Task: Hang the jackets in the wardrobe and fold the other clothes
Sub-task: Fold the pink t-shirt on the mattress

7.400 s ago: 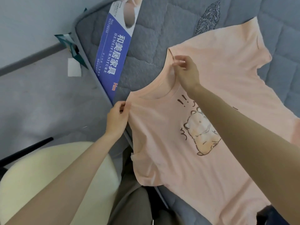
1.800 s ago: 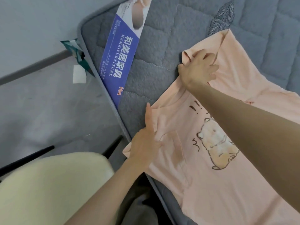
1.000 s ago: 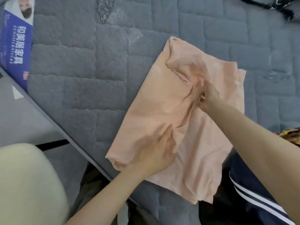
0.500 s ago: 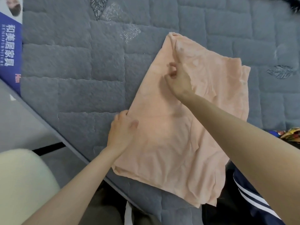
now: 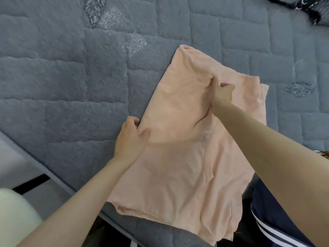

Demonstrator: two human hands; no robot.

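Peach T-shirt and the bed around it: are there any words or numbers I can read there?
None: no words, numbers or labels can be read.
The peach T-shirt shows only plain fabric.
The grey quilted mattress has stitched leaf shapes, no letters.
The navy garment shows white stripes only.
The dark thing at the top right corner is too blurred to tell.

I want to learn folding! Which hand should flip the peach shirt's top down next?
Probably the right hand: it grips the shirt near its top, while the left hand pinches the side edge lower down.
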